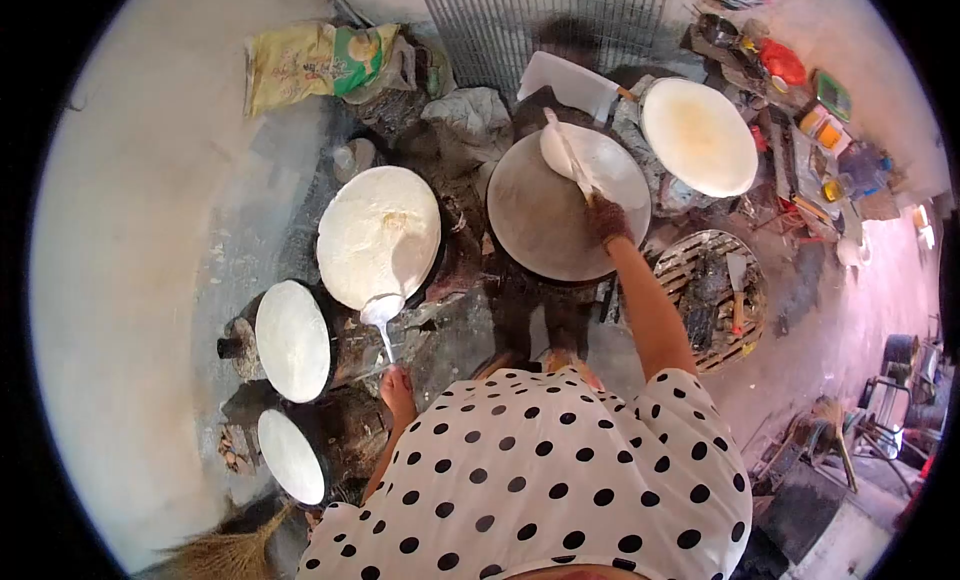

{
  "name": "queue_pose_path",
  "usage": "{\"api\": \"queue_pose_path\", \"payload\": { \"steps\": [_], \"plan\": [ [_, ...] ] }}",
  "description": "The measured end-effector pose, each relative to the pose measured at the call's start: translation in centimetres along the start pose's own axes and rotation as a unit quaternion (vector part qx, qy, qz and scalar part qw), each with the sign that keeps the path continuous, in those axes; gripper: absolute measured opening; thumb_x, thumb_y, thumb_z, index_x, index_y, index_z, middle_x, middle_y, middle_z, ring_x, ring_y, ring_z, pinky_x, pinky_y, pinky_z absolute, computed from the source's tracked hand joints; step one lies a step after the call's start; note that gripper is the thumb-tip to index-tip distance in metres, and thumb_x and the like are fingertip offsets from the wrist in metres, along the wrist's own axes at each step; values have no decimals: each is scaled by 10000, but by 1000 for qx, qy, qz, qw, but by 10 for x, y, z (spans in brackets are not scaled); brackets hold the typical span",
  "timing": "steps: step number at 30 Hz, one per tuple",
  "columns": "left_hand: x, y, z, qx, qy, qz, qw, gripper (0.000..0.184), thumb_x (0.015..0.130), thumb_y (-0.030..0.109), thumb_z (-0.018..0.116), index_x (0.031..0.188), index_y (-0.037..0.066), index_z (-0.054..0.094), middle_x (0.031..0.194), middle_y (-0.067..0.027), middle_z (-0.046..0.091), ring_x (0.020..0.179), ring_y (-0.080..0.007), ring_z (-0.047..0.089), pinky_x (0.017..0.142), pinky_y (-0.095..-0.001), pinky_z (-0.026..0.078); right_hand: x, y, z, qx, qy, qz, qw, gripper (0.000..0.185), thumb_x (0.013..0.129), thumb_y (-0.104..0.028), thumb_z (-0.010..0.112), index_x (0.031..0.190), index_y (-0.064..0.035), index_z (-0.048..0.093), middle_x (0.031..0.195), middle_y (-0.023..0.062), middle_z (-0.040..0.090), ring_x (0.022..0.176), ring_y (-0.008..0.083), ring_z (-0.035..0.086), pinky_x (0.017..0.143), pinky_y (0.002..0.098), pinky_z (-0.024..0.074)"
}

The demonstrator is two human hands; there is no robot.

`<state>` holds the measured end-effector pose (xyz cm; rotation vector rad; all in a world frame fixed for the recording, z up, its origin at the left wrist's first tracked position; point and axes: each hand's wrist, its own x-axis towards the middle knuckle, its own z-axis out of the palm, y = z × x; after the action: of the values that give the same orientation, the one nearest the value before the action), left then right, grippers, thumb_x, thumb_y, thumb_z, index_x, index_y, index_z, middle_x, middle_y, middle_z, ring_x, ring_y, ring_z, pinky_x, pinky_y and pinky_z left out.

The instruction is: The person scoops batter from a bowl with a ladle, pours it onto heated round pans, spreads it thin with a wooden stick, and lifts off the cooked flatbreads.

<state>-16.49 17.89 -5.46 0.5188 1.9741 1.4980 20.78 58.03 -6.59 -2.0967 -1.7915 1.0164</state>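
Finger placement of the right hand (607,219) is too blurred to tell; the lower edge cuts the broom (235,555).

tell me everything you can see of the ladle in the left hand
The ladle looks whitish, its material unclear: a broad bowl narrowing to a slim handle. The left hand grips the handle's end. In view, the bowl overlaps the near edge of a pale, round, pancake-like layer; whether they touch is unclear.

You stand on the floor (790,315). At right of centre, note the round slatted rack (726,358): a spatula (738,293) and a dark object (708,295) lie on it. Left of centre, the round griddle (435,272) bears a white layer (368,225).
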Motion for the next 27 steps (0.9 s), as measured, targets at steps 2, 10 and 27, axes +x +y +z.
{"api": "queue_pose_path", "payload": {
  "steps": [2,10,27],
  "plan": [
    [-7,-57,-33,-11,104,-55,993,473,954,423,497,612,97,457,507,22,371,446,-88,318,437,-276,255,15,12,-8,89,-127,-37,987,470,906,-397,470,1322,-182,506,1286,126,554,1171,306,541,979,416,425],
    [-75,-108,-101,56,195,-128,971,480,936,470,504,640,92,482,503,8,401,437,-102,325,434,-283,257,36,89,4,54,21,-16,998,457,913,-467,466,1330,-284,494,1273,99,570,1134,294,568,930,441,463],
    [-86,-102,-87,69,208,-161,962,467,935,454,513,654,81,502,503,10,405,432,-99,326,427,-285,258,8,34,-10,-82,-40,-124,988,483,866,-439,527,1309,-247,524,1260,106,570,1151,313,552,975,397,423]
  ]
}}
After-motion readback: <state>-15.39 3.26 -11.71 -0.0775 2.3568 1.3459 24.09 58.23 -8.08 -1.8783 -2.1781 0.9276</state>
